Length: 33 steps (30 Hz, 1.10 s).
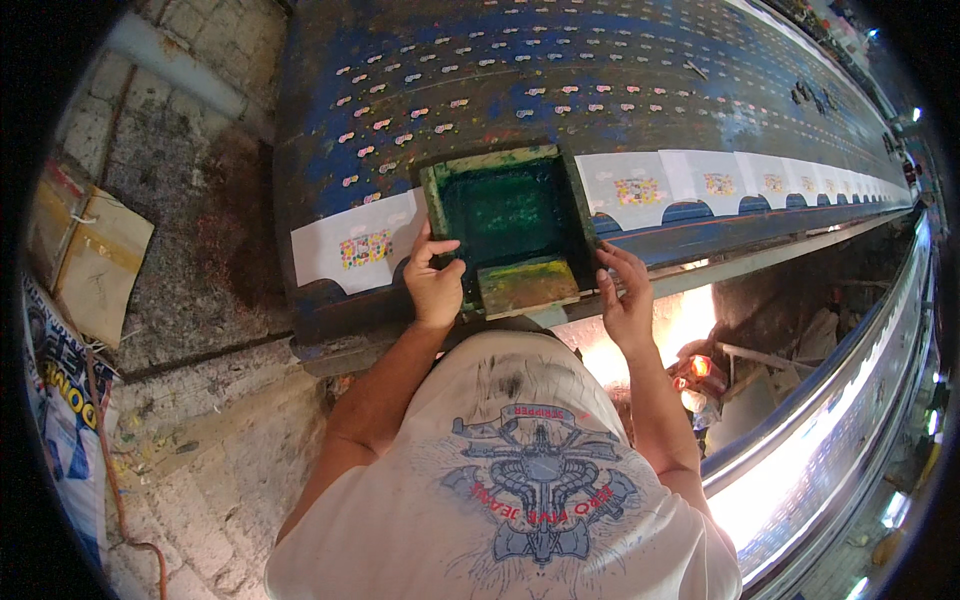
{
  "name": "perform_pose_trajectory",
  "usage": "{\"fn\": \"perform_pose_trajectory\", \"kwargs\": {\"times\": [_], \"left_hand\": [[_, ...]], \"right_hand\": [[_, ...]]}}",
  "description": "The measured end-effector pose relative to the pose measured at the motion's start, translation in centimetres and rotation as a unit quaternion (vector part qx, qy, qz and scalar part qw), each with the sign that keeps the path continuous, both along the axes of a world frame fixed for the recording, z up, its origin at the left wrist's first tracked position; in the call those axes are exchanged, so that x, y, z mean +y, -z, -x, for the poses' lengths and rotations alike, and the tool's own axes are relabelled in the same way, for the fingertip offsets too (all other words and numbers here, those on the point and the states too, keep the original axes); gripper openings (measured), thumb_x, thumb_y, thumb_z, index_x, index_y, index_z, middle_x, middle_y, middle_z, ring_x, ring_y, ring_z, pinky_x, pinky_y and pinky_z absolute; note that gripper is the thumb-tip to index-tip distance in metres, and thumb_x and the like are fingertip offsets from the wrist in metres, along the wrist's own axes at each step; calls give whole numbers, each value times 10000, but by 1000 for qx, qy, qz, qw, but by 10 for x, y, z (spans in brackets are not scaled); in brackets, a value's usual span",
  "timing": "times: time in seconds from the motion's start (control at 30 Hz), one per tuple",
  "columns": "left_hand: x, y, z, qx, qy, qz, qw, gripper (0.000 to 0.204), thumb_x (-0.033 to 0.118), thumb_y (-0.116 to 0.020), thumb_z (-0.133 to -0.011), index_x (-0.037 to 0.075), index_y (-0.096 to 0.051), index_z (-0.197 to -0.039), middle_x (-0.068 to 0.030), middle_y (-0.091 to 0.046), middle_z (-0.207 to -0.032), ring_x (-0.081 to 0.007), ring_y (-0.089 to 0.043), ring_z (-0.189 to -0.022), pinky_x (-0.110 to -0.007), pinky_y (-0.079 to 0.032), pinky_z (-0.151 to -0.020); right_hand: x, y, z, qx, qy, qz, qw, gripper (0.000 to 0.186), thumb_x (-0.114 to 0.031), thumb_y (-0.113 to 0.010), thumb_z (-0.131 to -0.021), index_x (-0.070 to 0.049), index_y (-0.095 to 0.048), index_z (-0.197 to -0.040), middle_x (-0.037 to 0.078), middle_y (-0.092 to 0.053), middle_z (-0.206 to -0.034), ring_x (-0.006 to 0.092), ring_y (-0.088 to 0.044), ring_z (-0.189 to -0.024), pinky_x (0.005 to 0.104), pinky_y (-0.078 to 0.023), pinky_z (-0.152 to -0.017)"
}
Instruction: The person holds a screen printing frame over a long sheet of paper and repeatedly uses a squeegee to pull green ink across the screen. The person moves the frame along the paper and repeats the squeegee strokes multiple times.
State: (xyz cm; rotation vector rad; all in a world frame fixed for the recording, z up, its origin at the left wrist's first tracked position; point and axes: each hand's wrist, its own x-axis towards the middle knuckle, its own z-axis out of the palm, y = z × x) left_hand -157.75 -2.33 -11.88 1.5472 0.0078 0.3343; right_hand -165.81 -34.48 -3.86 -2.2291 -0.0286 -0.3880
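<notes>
In the head view, the green printing frame [508,228] sits in the middle of the frame on the long blue table [480,80], right between both hands, with its long side running up and away from the person. The left hand [433,282] grips its left edge, and the right hand [628,298] rests open on its right edge. The frame is dark green inside, with a yellow patch at its near end.
</notes>
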Motion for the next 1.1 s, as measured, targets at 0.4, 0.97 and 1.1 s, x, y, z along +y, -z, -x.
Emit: {"fn": "perform_pose_trajectory", "kwargs": {"times": [0.4,0.97,1.1], "left_hand": [[8,13,-3,23,-2,-28,999,243,-140,-765,-783,15,-798,-967,-322,-519,-1770,-369,-491,-1673,-434,-388,-1321],[1,-2,1,34,-4,-20,999,213,-167,-753,-798,21,-750,-898,-286,-529,-1780,-370,-510,-1661,-414,-393,-1303],[0,4,-4,6,-7,-26,1000,223,-177,-735,-798,28,-750,-887,-309,-522,-1776,-384,-535,-1643,-400,-408,-1296]], "right_hand": [[31,-54,-37,-41,-362,224,904,565,-123,-893,-814,-65,-795,-1368,138,-768,-1332,368,-700,-1268,499,-566,-1089],[32,-61,-147,10,-426,258,867,372,40,-713,-894,-55,-799,-1244,198,-782,-1170,440,-743,-1171,558,-618,-1014],[42,-51,-186,-5,-376,247,893,345,22,-727,-944,-53,-800,-1272,202,-787,-1205,451,-741,-1196,559,-612,-1041]]}}
